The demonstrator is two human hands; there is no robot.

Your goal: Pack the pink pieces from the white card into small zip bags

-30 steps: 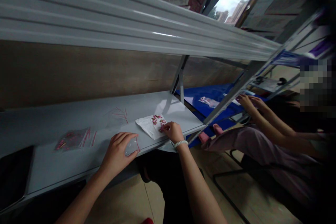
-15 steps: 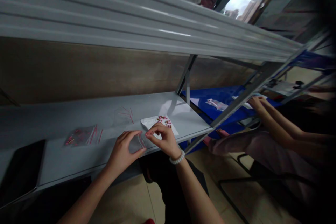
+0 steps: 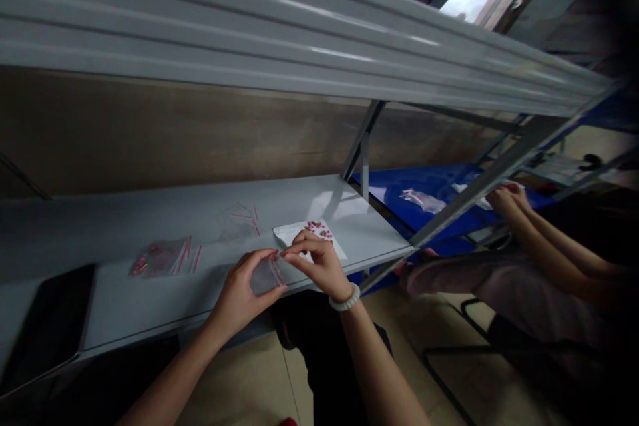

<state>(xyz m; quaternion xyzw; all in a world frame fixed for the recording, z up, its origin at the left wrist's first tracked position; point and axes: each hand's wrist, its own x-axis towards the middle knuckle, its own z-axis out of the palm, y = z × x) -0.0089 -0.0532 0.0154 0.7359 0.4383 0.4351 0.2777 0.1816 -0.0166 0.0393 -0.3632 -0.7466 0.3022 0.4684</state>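
My left hand [image 3: 242, 293] grips a small clear plastic bag with a red strip [image 3: 265, 275] just above the front edge of the grey shelf [image 3: 150, 293]. My right hand [image 3: 319, 265], with a white bead bracelet on the wrist, pinches at the mouth of that same bag, fingers closed. Behind my right hand lies a white paper [image 3: 294, 233] with several small red and pink pieces [image 3: 319, 229] on it.
A filled clear bag with red bits [image 3: 160, 257] and empty bags with red strips [image 3: 242, 221] lie on the shelf. A dark flat slab [image 3: 47, 326] sits at the left. A grey shelf runs overhead. At right, another person's hands [image 3: 506, 198] work over a blue shelf [image 3: 424, 186].
My right hand left the red pieces on the paper and came to the small bag in my left hand. Both hands now meet at the bag's mouth.
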